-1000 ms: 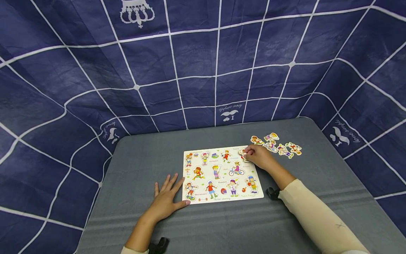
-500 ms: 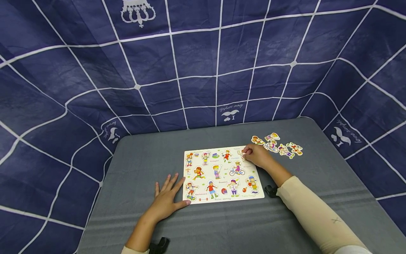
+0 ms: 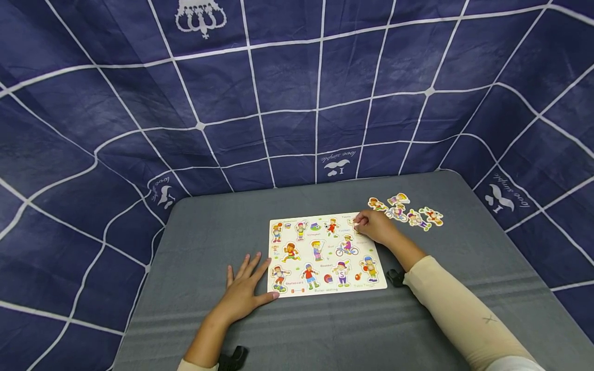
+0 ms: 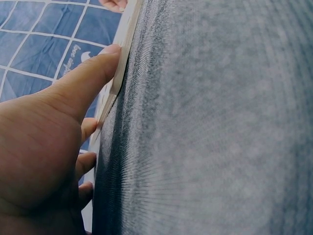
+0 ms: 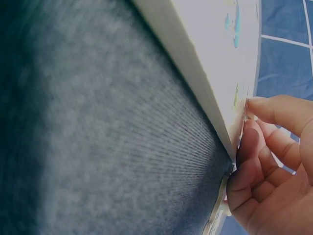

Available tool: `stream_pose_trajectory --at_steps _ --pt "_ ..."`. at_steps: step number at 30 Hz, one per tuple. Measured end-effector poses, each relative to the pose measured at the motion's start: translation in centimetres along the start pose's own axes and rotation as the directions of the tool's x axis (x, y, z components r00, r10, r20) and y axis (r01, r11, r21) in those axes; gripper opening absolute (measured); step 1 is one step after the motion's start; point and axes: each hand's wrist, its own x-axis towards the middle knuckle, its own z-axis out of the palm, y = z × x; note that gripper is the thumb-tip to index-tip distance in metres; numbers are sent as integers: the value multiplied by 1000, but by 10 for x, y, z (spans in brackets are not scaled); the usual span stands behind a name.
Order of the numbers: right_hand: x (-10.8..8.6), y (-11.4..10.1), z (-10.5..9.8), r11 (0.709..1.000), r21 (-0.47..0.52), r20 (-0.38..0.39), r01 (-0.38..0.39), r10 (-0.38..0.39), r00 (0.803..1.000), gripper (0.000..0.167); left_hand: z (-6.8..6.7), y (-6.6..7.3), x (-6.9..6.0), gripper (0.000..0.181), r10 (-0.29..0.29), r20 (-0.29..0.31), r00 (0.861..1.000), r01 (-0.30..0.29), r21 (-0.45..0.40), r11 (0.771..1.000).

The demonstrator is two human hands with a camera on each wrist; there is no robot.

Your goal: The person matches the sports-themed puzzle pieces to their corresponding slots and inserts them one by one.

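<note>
A: Your right hand (image 3: 381, 229) is at the far right corner of the board (image 3: 303, 257), the same corner as a second ago. Has anything changed for you there?

B: Only a little. Your thumb and forefinger look pinched on a small figure piece (image 3: 356, 230), with your other fingers curled behind them. Less of that piece peeks past your fingertips now than it did then.

A: And your left hand (image 3: 243, 293)?

B: It has stayed put. Your fingers are spread and fairly straight, gripping nothing; your thumb rests on the board's near left corner, and the rest of your hand lies beside the board's left edge. The board has not visibly slid on the table (image 3: 223, 221).

A: What does that mean for you?

B: I'd judge your work is down to fine adjustment at that one spot, with your left hand steadying the board. I can't tell you whether the piece lies flat, because your fingers cover most of it.

A: Your five loose pieces (image 3: 396, 212)?

B: Untouched by you, bunched beyond the board's far right corner, toward the far right corner of the table, just as they were a second ago.
</note>
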Motion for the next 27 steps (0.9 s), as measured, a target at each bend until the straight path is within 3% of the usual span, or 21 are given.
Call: stream_pose_trajectory --at_steps 13,27 --pt "-4 5 1 999 42 -11 -17 18 1000 12 0 0 0 95 0 -10 1000 0 0 1000" --pt "-21 4 -7 994 110 -119 -3 16 993 12 2 -1 0 95 7 -19 1000 -7 -1 1000"
